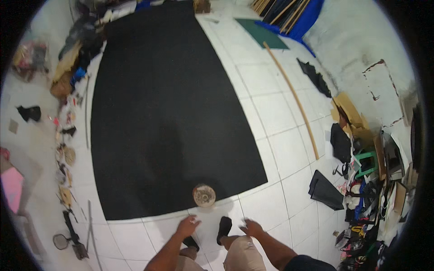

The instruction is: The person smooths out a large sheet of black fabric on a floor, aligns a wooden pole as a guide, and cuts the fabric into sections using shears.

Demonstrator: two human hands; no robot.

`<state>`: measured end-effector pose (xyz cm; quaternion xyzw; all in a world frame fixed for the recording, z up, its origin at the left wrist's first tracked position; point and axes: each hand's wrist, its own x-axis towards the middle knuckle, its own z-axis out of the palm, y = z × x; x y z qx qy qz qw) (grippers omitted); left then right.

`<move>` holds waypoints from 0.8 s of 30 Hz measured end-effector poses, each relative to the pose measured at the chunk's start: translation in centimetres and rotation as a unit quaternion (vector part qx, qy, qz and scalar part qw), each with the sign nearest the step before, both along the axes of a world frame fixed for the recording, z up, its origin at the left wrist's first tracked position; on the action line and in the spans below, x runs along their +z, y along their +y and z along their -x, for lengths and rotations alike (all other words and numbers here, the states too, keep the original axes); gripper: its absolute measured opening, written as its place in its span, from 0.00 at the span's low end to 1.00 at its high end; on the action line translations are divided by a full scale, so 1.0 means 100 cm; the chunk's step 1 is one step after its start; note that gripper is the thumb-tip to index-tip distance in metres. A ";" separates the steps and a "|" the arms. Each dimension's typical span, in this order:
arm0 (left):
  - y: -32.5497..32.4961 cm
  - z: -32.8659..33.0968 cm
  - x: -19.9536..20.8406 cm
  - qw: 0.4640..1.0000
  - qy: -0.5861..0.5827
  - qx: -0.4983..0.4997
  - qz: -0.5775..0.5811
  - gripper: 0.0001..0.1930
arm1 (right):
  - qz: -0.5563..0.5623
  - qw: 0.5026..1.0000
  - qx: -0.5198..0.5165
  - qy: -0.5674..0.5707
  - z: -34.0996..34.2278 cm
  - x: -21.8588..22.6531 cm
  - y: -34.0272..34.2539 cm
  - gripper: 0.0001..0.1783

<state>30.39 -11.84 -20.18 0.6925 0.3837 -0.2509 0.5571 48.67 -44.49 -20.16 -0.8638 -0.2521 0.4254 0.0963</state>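
hands [186, 225] apart, black sheet [176, 104] ahead, round disc [204, 196] on near edge

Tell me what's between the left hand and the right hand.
In the head view, a foot in a black sock is between the left hand and the right hand, with white tile on either side.

A sheet [172, 90] is showing plain black against white floor tiles [278, 113], which are forming a grey-lined grid. A round object [204, 196] is displaying mottled brown and tan. A mat [262, 32] is appearing dark green, a tarp [309, 25] bright blue, a stool [368, 156] green and a stick [294, 93] light brown, while beige shorts [244, 256] are contrasting with black socks [224, 226].
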 end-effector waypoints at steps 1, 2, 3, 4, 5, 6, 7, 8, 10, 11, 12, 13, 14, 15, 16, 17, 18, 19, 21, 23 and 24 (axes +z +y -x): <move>-0.013 -0.003 0.013 0.999 -0.004 -0.022 0.029 0.31 | 0.082 0.995 -0.022 0.060 0.002 0.017 -0.051 0.35; 0.000 0.007 0.054 0.998 0.028 -0.063 -0.002 0.32 | 0.146 0.981 -0.001 0.127 0.002 0.018 -0.074 0.38; 0.016 0.036 0.086 0.997 0.049 -0.053 -0.041 0.34 | 0.102 0.992 0.043 0.061 -0.005 0.104 -0.029 0.22; 0.016 0.025 0.108 0.995 0.030 -0.079 -0.043 0.35 | 0.053 0.997 -0.048 -0.001 -0.005 0.154 -0.060 0.24; 0.017 0.007 0.131 0.991 0.031 -0.121 -0.041 0.35 | 0.013 0.981 -0.192 -0.032 0.002 0.149 -0.114 0.27; 0.023 0.000 0.132 0.989 0.063 -0.132 -0.004 0.34 | -0.028 0.980 -0.184 -0.068 0.011 0.139 -0.164 0.25; 0.032 0.002 0.139 0.981 0.078 -0.172 -0.039 0.34 | -0.071 0.979 -0.166 -0.096 0.008 0.127 -0.192 0.22; 0.065 0.048 0.101 0.848 -0.172 -0.441 -0.238 0.29 | -0.080 0.974 -0.210 -0.044 -0.003 0.130 -0.193 0.18; 0.081 0.038 0.136 0.960 -0.039 -0.232 -0.150 0.22 | -0.056 0.949 -0.310 0.008 -0.013 0.137 -0.240 0.13; 0.103 0.044 0.139 0.905 -0.025 -0.357 -0.230 0.26 | -0.059 0.937 -0.343 0.028 -0.023 0.117 -0.256 0.13; 0.105 0.042 0.144 0.919 0.154 -0.256 -0.259 0.27 | -0.260 0.928 -0.248 -0.103 -0.028 0.087 -0.286 0.14; 0.086 0.007 0.168 0.915 0.259 -0.159 -0.266 0.27 | -0.423 0.866 -0.141 -0.225 -0.043 0.085 -0.320 0.16; 0.079 -0.027 0.196 0.905 0.227 -0.260 -0.247 0.27 | -0.356 0.896 -0.205 -0.166 -0.073 0.081 -0.352 0.16; 0.071 -0.038 0.220 0.888 0.201 -0.340 -0.235 0.27 | -0.299 0.915 -0.255 -0.096 -0.112 0.079 -0.363 0.16; 0.069 -0.040 0.219 0.909 0.187 -0.278 -0.248 0.27 | -0.242 0.925 -0.291 -0.018 -0.151 0.075 -0.357 0.16; 0.057 -0.066 0.227 0.924 0.168 -0.231 -0.255 0.27 | -0.168 0.925 -0.337 0.053 -0.178 0.080 -0.360 0.16; 0.038 -0.097 0.232 0.953 0.164 -0.129 -0.217 0.26 | -0.088 0.912 -0.381 0.119 -0.204 0.087 -0.368 0.16; 0.015 -0.142 0.251 0.968 0.169 -0.034 -0.181 0.26 | 0.015 0.976 -0.214 0.019 -0.243 0.101 -0.360 0.14; -0.012 -0.184 0.243 0.984 0.131 0.065 -0.100 0.26 | 0.030 0.945 -0.319 0.070 -0.344 0.117 -0.346 0.23; -0.042 -0.275 0.202 0.995 0.013 -0.037 -0.089 0.25 | -0.076 0.915 -0.321 -0.231 -0.439 0.133 -0.377 0.17; -0.046 -0.274 0.195 0.992 0.006 -0.066 -0.112 0.25 | -0.008 0.947 -0.256 -0.193 -0.475 0.146 -0.340 0.20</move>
